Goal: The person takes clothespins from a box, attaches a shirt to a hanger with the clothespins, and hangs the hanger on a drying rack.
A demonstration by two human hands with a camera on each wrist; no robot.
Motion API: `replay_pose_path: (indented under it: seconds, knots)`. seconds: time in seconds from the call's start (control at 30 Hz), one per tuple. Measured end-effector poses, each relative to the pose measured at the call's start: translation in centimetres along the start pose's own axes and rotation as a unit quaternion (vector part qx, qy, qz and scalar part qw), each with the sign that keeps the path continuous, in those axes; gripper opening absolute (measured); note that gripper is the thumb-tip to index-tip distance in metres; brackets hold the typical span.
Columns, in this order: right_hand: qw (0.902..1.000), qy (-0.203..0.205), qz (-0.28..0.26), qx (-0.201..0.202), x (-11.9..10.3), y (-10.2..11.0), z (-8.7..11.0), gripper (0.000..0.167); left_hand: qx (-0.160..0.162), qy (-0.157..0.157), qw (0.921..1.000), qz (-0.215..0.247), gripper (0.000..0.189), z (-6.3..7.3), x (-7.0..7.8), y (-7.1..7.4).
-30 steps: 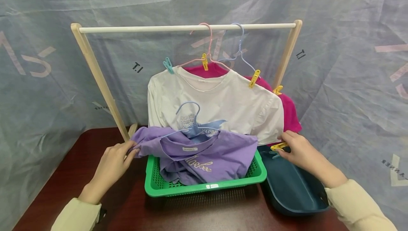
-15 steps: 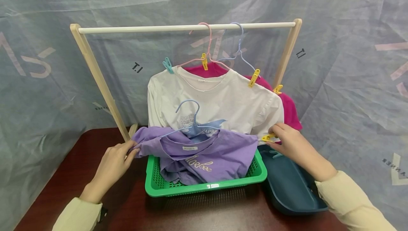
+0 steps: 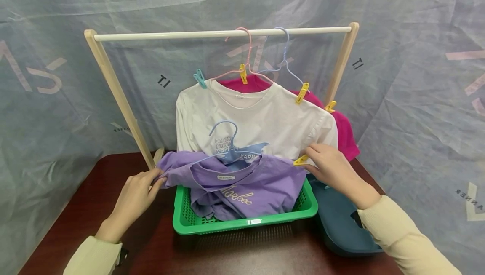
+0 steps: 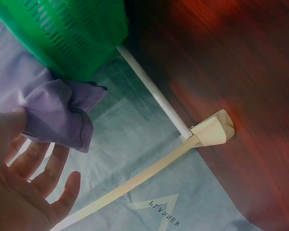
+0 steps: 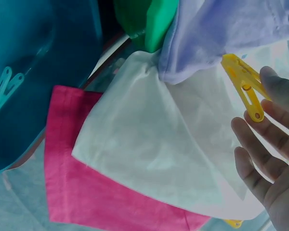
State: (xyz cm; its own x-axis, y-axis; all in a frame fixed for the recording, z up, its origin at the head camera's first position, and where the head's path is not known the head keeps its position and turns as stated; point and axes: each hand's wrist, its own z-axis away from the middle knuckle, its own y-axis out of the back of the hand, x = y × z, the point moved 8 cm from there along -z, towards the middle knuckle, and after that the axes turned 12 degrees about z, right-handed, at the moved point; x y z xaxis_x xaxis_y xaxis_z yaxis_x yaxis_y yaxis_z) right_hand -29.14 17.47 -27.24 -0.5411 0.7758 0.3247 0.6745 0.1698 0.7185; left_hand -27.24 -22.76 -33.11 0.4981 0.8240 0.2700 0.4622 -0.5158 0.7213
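A purple T-shirt (image 3: 273, 184) with a light blue hanger (image 3: 230, 155) in its neck lies over a green basket (image 3: 212, 227). My left hand (image 3: 132, 193) pinches the shirt's left sleeve between thumb and fingers; the left wrist view shows this purple cloth (image 4: 53, 110) bunched at the thumb. My right hand (image 3: 335, 169) pinches a yellow clothespin (image 3: 301, 160) at the shirt's right shoulder. In the right wrist view the clothespin's tip (image 5: 227, 60) meets the purple edge; whether it grips the cloth I cannot tell.
Behind stands a wooden rack with a white rail (image 3: 163, 36). A white shirt (image 3: 261, 115) and a magenta shirt (image 3: 346, 136) hang there, held with clothespins. At right is a dark blue bin (image 3: 341, 224) with a teal clothespin (image 5: 6, 90) inside.
My right hand has moved left with the yellow clothespin, from above the blue bin to the purple T-shirt's right shoulder. The left hand stays on the sleeve.
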Motion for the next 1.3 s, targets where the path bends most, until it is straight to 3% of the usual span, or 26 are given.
replay_pose_path:
  seconds: [0.27, 0.47, 0.9, 1.3]
  knots:
    - [0.9989, 0.036, -0.016, 0.026, -1.0, -0.1, -1.1, 0.026, 0.0, 0.002, 1.0, 0.002, 0.01, 0.0, -0.1, -0.1]
    - [0.9984, 0.043, -0.005, 0.036, -1.5, -0.1, -1.7, 0.031, 0.0, 0.004, 1.0, 0.003, 0.01, 0.0, -0.2, -0.2]
    - [0.9985, 0.051, 0.013, 0.012, -2.3, -0.7, -3.2, 0.025, 0.003, 0.0, 1.0, 0.005, 0.01, 0.1, -0.3, -0.3]
    - [0.9964, 0.077, -0.029, 0.019, -2.3, -1.2, -3.8, 0.026, 0.025, -0.035, 0.999, 0.01, 0.011, 0.3, -0.1, 0.2]
